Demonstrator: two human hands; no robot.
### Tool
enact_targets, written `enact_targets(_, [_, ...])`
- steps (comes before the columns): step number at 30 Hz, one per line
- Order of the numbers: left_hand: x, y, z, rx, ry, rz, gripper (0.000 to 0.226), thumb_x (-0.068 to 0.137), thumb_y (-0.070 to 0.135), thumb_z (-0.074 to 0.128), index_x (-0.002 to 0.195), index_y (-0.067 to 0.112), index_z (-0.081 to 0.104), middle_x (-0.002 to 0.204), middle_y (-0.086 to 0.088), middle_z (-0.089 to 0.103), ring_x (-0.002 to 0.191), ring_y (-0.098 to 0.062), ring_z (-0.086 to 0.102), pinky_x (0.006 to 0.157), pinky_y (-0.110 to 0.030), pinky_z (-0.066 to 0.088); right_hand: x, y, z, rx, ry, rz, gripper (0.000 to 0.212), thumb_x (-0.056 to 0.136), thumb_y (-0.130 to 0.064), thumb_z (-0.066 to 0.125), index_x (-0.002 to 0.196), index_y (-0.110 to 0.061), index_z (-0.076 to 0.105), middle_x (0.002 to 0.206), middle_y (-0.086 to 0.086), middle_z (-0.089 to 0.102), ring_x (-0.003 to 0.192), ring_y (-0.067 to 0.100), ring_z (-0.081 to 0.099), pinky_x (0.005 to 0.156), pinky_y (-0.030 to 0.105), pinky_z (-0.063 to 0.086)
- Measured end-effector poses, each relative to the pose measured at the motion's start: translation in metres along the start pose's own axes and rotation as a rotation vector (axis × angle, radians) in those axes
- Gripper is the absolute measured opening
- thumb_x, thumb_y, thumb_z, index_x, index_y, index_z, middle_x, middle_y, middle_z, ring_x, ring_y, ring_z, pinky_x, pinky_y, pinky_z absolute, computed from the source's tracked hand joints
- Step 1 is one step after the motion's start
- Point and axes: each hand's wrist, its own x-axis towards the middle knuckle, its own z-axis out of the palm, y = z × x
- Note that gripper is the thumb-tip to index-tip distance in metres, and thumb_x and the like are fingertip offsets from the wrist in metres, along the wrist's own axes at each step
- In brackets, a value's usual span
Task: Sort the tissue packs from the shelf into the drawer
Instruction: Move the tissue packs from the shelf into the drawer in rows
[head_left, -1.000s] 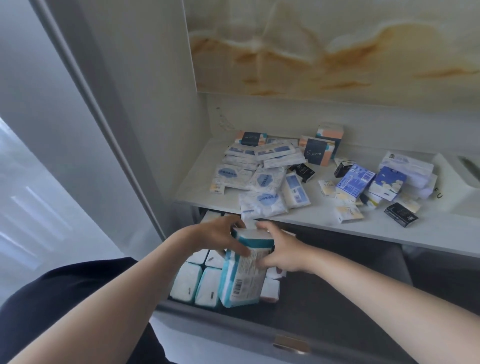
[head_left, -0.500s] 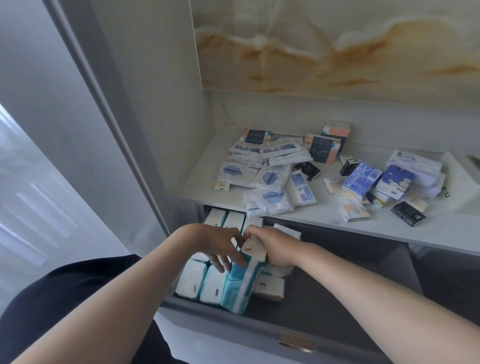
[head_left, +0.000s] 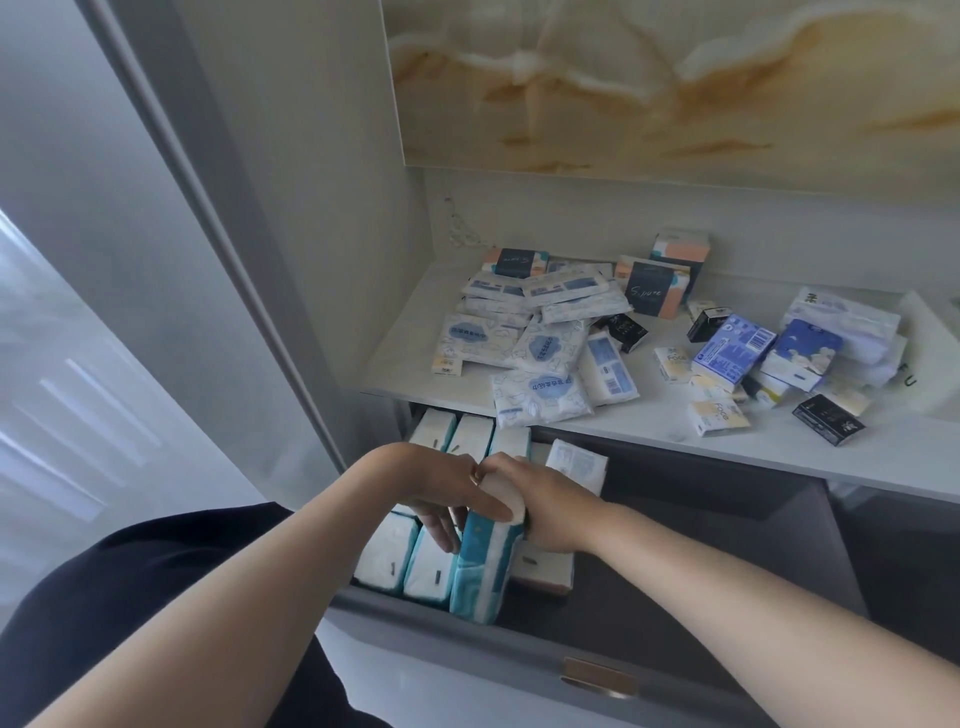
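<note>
Head camera, looking down into an open grey drawer (head_left: 519, 660) under a white shelf (head_left: 405, 353). Both hands meet on one teal tissue pack (head_left: 480, 571), which stands on its narrow edge at the front left of the drawer and leans a little to the left. The left hand (head_left: 441, 493) has its thumb laid across the white top end of the pack. Its fingers (head_left: 441, 535) run down the pack's left face, wedged between it and the neighbouring white pack (head_left: 428, 566). The right hand (head_left: 545, 512) is curled round the top right side of the pack, its fingertips hidden behind it.

Left of the teal pack, two white packs stand side by side against the drawer's front wall, the outer one (head_left: 387, 551) at the left corner. A further row of white packs (head_left: 434, 428) stands behind them, towards the shelf. A flat cream-edged pack (head_left: 543, 569) lies just under the right wrist, and another white printed pack (head_left: 576, 462) sits behind the right hand. A brass handle (head_left: 597, 675) is fixed on the drawer front.

On the shelf lies a loose heap of packs: soft white ones with blue ovals (head_left: 540, 397), a dark-and-peach box (head_left: 652, 286), a blue carton (head_left: 732, 351) and a small black pack (head_left: 827, 418). A marble-patterned panel (head_left: 675, 88) hangs above.
</note>
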Motion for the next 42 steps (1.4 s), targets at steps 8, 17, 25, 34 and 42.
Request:
enact_targets(8, [-0.010,0.005,-0.004,0.077,0.038,0.038,0.070,0.076,0.032,0.084,0.129,0.021,0.039,0.114,-0.015,0.064,0.089,-0.028,0.074,0.086,-0.040,0.059,-0.007,-0.015,-0.016,0.219,-0.073,0.023,0.080,0.064,-0.045,0.087,0.127,-0.043,0.038,0.131,-0.017,0.046,0.116,0.008,0.048,0.096,0.031,0.046])
enact_targets(17, [0.007,-0.017,0.006,0.564,0.136,-0.041,0.053,0.085,0.035,0.073,0.126,0.011,0.051,0.109,-0.012,0.069,0.090,-0.023,0.070,0.081,-0.033,0.059,-0.019,-0.021,0.034,-0.057,-0.093,-0.022,0.093,0.074,-0.038,0.078,0.145,-0.039,0.018,0.141,-0.005,0.031,0.107,0.024,0.057,0.081,0.033,0.047])
enact_targets(25, [0.035,-0.028,0.022,0.776,0.320,0.083,0.049,0.084,0.036,0.074,0.126,0.020,0.054,0.127,-0.002,0.054,0.116,-0.025,0.053,0.091,-0.035,0.045,-0.016,0.005,0.039,0.492,-0.288,0.434,0.038,0.082,-0.009,0.069,0.115,-0.022,0.056,0.104,0.004,0.069,0.092,0.022,0.069,0.068,0.030,0.060])
enact_targets(34, [0.064,-0.040,0.043,1.095,0.440,0.164,0.099,0.067,0.053,0.082,0.143,0.029,0.024,0.135,-0.004,0.030,0.123,-0.026,0.034,0.093,-0.043,0.050,-0.019,0.003,0.040,0.492,-0.336,0.425,0.024,0.091,-0.005,0.059,0.109,-0.021,0.056,0.110,0.005,0.065,0.089,0.018,0.068,0.066,0.029,0.057])
enact_targets(42, [0.063,-0.009,0.030,0.924,0.496,0.252,0.061,0.088,0.035,0.068,0.141,0.030,0.040,0.137,-0.005,0.038,0.127,-0.026,0.043,0.096,-0.042,0.047,-0.018,0.058,-0.016,-0.191,0.275,0.189,0.024,0.081,-0.034,0.065,0.104,-0.032,0.057,0.109,-0.013,0.052,0.105,0.013,0.055,0.076,0.028,0.041])
